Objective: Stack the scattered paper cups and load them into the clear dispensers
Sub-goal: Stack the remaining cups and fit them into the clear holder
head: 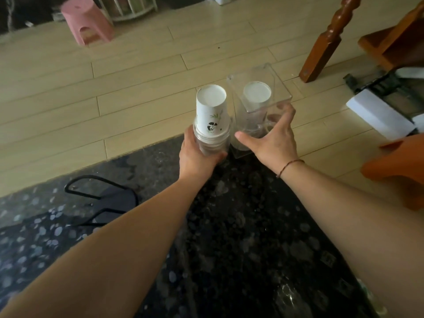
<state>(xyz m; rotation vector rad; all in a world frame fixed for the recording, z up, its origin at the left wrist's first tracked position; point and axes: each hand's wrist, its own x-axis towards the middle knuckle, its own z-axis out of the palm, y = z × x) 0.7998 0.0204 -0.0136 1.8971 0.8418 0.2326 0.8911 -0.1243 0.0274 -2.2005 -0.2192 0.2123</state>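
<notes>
2 clear dispensers at far edge of dark countertop (229, 226), side by side. L hand (197, 154) grips round dispenser (212, 143), prob. steadying; cup stack (212, 111) sticks out top. R hand (274, 138) spread wide, fingers touching square dispenser (259, 99), cup (257, 94) inside.

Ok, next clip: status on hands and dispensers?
Left hand grips round dispenser, cups upside down inside. Right hand open against square dispenser, cups inside. Nothing in the way.
</notes>
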